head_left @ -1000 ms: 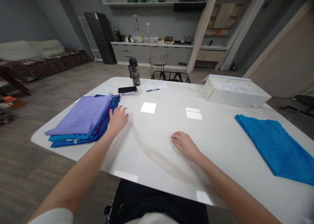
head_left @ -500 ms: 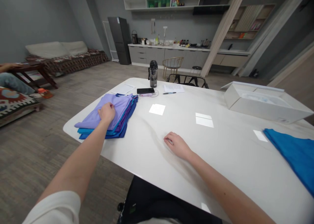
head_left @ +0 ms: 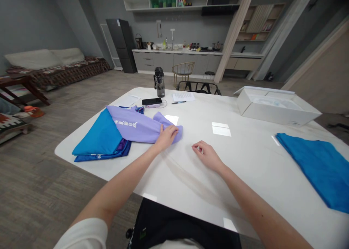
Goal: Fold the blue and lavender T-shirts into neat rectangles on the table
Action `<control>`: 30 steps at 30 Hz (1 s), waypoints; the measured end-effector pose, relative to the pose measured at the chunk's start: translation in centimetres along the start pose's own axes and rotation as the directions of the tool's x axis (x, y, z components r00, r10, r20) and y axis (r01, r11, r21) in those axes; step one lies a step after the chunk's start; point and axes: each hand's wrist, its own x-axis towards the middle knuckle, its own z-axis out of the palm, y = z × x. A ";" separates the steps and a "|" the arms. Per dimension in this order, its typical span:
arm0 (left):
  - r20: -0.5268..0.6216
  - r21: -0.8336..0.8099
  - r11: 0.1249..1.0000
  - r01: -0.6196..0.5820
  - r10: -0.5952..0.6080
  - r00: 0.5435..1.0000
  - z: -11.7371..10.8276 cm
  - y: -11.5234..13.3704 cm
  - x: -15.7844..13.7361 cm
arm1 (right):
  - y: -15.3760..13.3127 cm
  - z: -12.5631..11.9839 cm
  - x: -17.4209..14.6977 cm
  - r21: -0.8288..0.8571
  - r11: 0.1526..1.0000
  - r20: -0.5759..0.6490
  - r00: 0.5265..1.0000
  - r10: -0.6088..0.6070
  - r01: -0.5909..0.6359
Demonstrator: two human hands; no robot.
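Note:
My left hand (head_left: 167,137) grips the near end of a lavender garment (head_left: 139,123), likely a shirt, with white lettering on it. The cloth stretches from that hand back across a stack of folded clothes at the table's left. On top of the stack shows a bright blue garment (head_left: 98,134), with darker blue and purple cloth (head_left: 122,147) under it. My right hand (head_left: 206,153) hovers near the tabletop just right of the lavender cloth, fingers curled, thumb and forefinger close together, holding nothing visible.
Another blue garment (head_left: 313,161) lies flat at the right on the white table (head_left: 191,191). Behind it stands an open white box (head_left: 278,112). Toward the far edge are a dark bottle (head_left: 159,83), a black phone (head_left: 152,101), a pen (head_left: 179,102) and papers (head_left: 184,96).
My left hand has pulled the lavender garment off the stack toward the right, uncovering the bright blue one and the lettering. My right hand remains close to the tabletop. The view has turned slightly right.

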 end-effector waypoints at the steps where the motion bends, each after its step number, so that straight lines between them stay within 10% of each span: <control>1: 0.050 -0.058 0.998 -0.036 0.039 0.998 1.7 1.6 0.2 | 0.8 -0.8 0.0 -0.004 0.999 -0.036 0.999 0.039 -0.039; 8: 0.292 -0.321 0.924 -0.208 0.305 0.906 11.4 12.4 1.0 | 7.0 -6.8 -0.3 0.045 0.955 -0.239 0.925 0.296 -0.294; 13: 0.361 -0.472 0.836 -0.279 0.473 0.804 12.6 16.1 -0.3 | 9.1 -8.2 -1.9 0.070 0.956 -0.247 0.923 0.294 -0.286; 18: 0.042 0.067 0.997 -0.048 0.045 0.998 8.5 10.7 0.4 | 8.6 -7.2 -3.9 -0.051 0.982 -0.115 0.978 0.174 -0.180; 21: -0.158 0.328 0.897 0.295 -0.256 0.954 6.4 5.5 2.6 | 7.1 -6.5 -5.2 -0.203 0.972 -0.035 0.993 0.114 -0.118; 24: -0.028 0.351 0.795 0.496 -0.520 0.853 6.1 2.2 4.9 | 5.1 -5.8 -7.0 -0.333 0.938 0.039 0.992 0.122 -0.102; 30: 0.155 0.403 0.883 0.240 -0.325 0.933 9.7 2.9 8.1 | 1.6 -4.1 -11.2 -0.422 0.902 0.113 0.982 0.152 -0.091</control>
